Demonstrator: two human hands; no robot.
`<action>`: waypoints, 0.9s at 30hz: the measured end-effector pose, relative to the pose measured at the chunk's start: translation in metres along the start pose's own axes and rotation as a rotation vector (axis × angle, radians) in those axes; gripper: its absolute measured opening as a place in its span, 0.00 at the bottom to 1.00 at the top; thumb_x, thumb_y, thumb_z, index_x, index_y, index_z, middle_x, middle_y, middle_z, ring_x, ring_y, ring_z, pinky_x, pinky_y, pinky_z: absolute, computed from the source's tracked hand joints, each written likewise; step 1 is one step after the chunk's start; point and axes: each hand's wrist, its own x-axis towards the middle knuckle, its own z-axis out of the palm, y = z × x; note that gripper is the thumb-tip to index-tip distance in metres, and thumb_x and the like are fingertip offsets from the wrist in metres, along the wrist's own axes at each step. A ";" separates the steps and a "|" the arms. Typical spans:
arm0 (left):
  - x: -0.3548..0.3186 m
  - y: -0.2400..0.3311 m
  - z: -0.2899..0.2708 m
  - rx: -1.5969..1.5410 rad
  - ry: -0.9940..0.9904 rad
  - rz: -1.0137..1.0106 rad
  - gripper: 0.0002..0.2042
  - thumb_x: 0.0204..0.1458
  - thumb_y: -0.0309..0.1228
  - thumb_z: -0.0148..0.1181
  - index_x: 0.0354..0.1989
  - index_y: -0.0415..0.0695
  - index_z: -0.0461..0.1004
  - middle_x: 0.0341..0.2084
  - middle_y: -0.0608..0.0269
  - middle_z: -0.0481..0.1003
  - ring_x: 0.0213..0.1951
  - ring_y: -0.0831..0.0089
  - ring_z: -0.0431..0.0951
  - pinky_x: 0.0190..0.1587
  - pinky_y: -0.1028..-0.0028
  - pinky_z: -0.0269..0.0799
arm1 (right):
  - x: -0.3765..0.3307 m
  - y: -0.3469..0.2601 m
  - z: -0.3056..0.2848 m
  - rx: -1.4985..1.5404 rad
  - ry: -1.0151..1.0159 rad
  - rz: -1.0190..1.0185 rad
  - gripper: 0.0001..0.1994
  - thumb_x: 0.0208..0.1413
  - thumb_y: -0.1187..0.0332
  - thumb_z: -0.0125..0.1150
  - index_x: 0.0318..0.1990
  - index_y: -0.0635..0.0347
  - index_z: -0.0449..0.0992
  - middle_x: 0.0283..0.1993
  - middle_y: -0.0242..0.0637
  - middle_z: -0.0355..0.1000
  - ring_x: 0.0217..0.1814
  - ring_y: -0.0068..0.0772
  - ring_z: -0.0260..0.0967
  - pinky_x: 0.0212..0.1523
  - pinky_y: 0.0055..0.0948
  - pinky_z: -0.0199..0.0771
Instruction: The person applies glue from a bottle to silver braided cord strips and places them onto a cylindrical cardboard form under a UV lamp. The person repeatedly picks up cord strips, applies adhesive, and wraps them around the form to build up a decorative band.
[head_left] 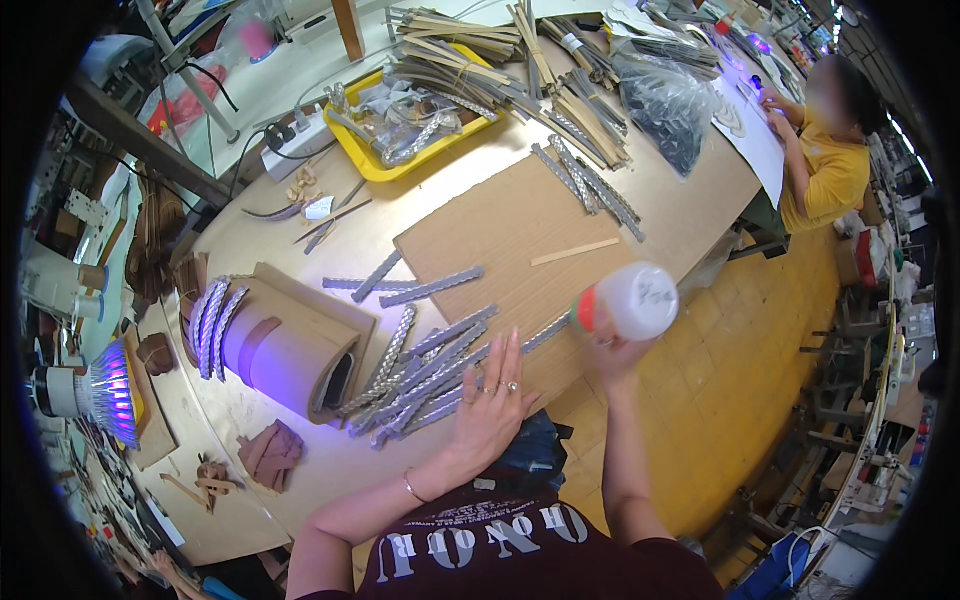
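My right hand (616,352) is wrapped round a white plastic squeeze bottle (648,303) with a red and green top. The bottle is tilted, its top pointing left toward the end of a grey braided strip (547,332) on the cardboard sheet (490,228). My left hand (492,418) lies with fingers stretched out near the table's front edge, over the right side of a pile of grey braided strips (425,375). Whether its fingertips press on the single strip is hard to make out. More short strips (432,286) lie at the cardboard's left edge.
Left of the pile stands a rolled brown cardboard bundle (300,350) with braided loops (212,325) over it. A yellow tray (385,170) of plastic-wrapped pieces sits farther back, beside bundled strips (585,115). A lit lamp (112,392) is at far left. A person in yellow (835,170) works at far right.
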 end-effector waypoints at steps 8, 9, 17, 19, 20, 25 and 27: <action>0.007 -0.008 -0.015 -0.173 0.011 -0.013 0.27 0.53 0.50 0.58 0.53 0.41 0.74 0.68 0.49 0.55 0.72 0.54 0.47 0.66 0.44 0.12 | 0.081 0.024 -0.009 0.225 0.550 0.229 0.22 0.58 0.56 0.60 0.49 0.66 0.67 0.38 0.38 0.73 0.37 0.33 0.72 0.42 0.31 0.73; 0.012 -0.011 -0.018 -0.206 0.055 -0.015 0.27 0.52 0.50 0.58 0.52 0.41 0.75 0.68 0.48 0.55 0.72 0.53 0.46 0.66 0.44 0.12 | 0.087 0.028 -0.006 0.378 0.657 0.314 0.20 0.59 0.55 0.58 0.47 0.64 0.68 0.37 0.36 0.73 0.36 0.32 0.72 0.41 0.30 0.73; 0.122 -0.012 -0.003 -0.512 0.020 0.088 0.19 0.52 0.40 0.60 0.50 0.45 0.75 0.63 0.44 0.60 0.66 0.50 0.56 0.68 0.46 0.41 | 0.090 0.055 -0.004 1.265 0.674 0.689 0.18 0.56 0.49 0.57 0.43 0.54 0.70 0.33 0.32 0.72 0.34 0.28 0.72 0.34 0.30 0.77; 0.169 -0.015 0.014 -0.445 0.106 0.116 0.17 0.53 0.35 0.58 0.51 0.45 0.74 0.62 0.45 0.61 0.64 0.53 0.60 0.69 0.51 0.46 | 0.088 0.055 -0.004 1.284 0.645 0.671 0.18 0.56 0.49 0.57 0.43 0.54 0.70 0.33 0.33 0.72 0.34 0.29 0.72 0.35 0.29 0.77; 0.192 -0.017 0.022 -0.395 0.144 0.150 0.16 0.53 0.33 0.57 0.50 0.45 0.74 0.62 0.45 0.62 0.63 0.54 0.62 0.68 0.53 0.48 | 0.089 0.056 0.000 1.207 0.701 0.666 0.19 0.57 0.49 0.57 0.43 0.55 0.69 0.33 0.33 0.71 0.34 0.29 0.72 0.35 0.30 0.77; 0.262 -0.036 0.053 -0.149 0.075 0.422 0.13 0.54 0.27 0.50 0.46 0.43 0.74 0.60 0.46 0.64 0.62 0.56 0.64 0.67 0.54 0.52 | 0.082 0.052 0.014 1.040 0.679 0.626 0.17 0.60 0.53 0.54 0.44 0.57 0.68 0.33 0.33 0.70 0.34 0.27 0.71 0.37 0.30 0.76; 0.264 -0.042 0.055 -0.222 0.069 0.438 0.11 0.54 0.28 0.51 0.43 0.44 0.75 0.61 0.50 0.65 0.60 0.58 0.66 0.66 0.56 0.56 | 0.082 0.056 0.019 0.988 0.705 0.551 0.15 0.61 0.55 0.53 0.44 0.57 0.67 0.34 0.32 0.69 0.34 0.26 0.71 0.38 0.30 0.76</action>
